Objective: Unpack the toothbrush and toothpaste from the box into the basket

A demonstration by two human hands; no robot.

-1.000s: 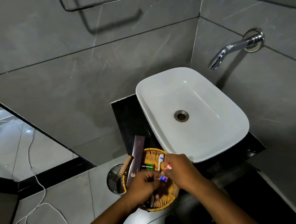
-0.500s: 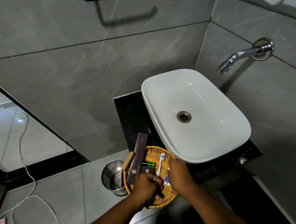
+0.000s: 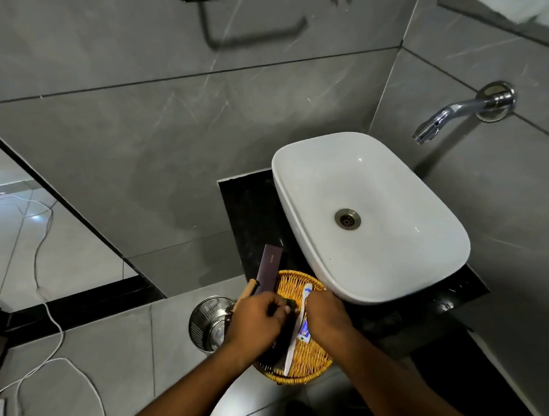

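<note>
A round wicker basket [image 3: 309, 377] sits on the black counter beside the basin. A white toothbrush [image 3: 291, 351] lies lengthwise in it, head toward the basin. Beside it, a small white toothpaste tube [image 3: 304, 330] with blue and red print is held down in the basket by the fingers of my right hand [image 3: 328, 317]. My left hand [image 3: 258, 324] is closed over a dark box [image 3: 275, 355] with a green bit showing at my fingertips. A long purple box [image 3: 271, 267] leans over the basket's far rim.
A white basin [image 3: 403, 180] stands right of the basket, under a chrome wall tap [image 3: 447, 115]. A steel cup [image 3: 206, 324] stands left of the basket, and a wooden handle [image 3: 248, 292] pokes over it. White cables [image 3: 56, 359] cross the tiled floor at left.
Both hands have sunk lower into the basket. The toothpaste tube went from raised in my right hand to down beside the toothbrush. The camera has shifted a little to the left.
</note>
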